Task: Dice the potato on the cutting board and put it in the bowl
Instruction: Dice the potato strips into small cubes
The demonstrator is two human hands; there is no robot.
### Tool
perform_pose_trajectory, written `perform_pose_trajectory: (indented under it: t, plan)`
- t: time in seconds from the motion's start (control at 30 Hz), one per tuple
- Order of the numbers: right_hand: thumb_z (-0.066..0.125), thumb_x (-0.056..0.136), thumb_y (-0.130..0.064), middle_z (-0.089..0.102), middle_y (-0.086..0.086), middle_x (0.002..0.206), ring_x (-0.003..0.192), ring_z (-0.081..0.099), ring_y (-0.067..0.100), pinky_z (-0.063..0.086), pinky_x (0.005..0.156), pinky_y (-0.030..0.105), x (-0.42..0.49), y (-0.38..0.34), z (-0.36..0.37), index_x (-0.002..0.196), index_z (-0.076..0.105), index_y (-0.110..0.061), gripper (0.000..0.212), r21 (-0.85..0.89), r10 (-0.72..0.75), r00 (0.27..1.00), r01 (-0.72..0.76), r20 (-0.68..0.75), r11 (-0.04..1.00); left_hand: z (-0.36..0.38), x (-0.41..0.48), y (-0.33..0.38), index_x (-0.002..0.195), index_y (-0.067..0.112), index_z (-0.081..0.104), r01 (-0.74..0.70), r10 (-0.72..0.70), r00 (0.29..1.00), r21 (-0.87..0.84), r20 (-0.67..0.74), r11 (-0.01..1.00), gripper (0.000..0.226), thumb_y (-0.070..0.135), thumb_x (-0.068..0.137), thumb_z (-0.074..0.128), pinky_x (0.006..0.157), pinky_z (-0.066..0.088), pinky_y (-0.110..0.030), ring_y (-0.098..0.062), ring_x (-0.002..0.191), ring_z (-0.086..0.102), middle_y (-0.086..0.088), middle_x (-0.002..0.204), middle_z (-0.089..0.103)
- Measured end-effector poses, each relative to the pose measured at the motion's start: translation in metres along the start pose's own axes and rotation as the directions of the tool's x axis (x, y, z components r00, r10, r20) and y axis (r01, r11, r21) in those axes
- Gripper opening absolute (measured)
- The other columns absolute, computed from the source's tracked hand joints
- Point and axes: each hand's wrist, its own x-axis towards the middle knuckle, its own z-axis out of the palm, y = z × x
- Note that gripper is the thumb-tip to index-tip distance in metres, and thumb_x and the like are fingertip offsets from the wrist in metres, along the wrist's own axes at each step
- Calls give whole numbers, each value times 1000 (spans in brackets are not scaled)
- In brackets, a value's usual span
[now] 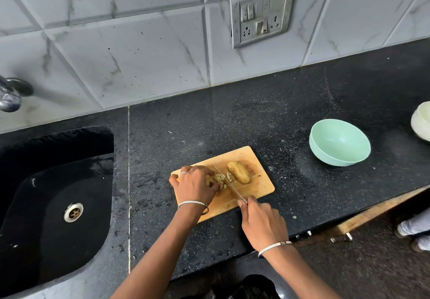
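Observation:
A wooden cutting board [258, 156] lies on the black counter. One potato half [239, 172] rests skin up near the board's far right. My left hand [194, 185] presses down on the other potato piece [217, 179], which is partly cut. Beside it lie a few small cut bits [229, 176]. My right hand [260, 224] grips the handle of a knife [228, 182], whose blade runs diagonally across the board against the held piece. A mint green bowl [339, 141] stands empty to the right of the board, apart from it.
A black sink [55, 196] with a metal drain lies to the left, a tap [10, 94] above it. A pale bowl [422, 121] sits at the right edge. A socket plate [261, 13] hangs on the tiled wall. The counter's front edge runs below my right hand.

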Motion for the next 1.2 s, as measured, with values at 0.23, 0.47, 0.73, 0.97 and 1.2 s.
perform_pose_trajectory:
  t: [0.23,0.47,0.73,0.97,1.2]
  plan:
    - [26,102,-51,66,8,95,90,64,36,39,62,38,9,12,-6,104,52,-22,38,-24,-12,999,14,51,1000,-1,-7,9,103,39,68,-6,7,999,10,-34,1000,36,62,75,64,98,23,-49,-19,121,44,17,118,63]
    - [27,102,-50,64,7,100,94,63,35,44,70,39,16,12,-5,106,54,-23,38,5,15,991,-16,135,1000,0,-9,15,106,35,66,-10,11,999,30,-37,999,34,56,78,63,98,18,-48,-22,119,47,13,125,60]
    - [28,103,-47,64,9,108,100,62,35,41,70,39,15,6,-1,111,56,-20,40,-27,56,986,-52,158,998,2,-10,11,108,38,63,11,-11,1000,1,-27,1000,40,59,75,66,102,22,-50,-20,122,44,13,122,61]
    - [34,101,-50,64,10,85,78,60,28,45,66,35,22,9,2,82,58,-17,46,349,141,922,-274,362,896,3,-10,4,103,38,66,46,-47,999,-24,-12,999,38,59,72,70,102,23,-53,-22,123,43,13,122,61]
    - [30,101,-52,66,5,85,87,62,31,45,73,38,8,12,6,86,59,-21,46,277,120,960,-191,254,942,-4,-5,6,100,39,71,39,-39,999,-19,-13,999,33,57,72,73,102,24,-51,-20,124,42,14,124,61]
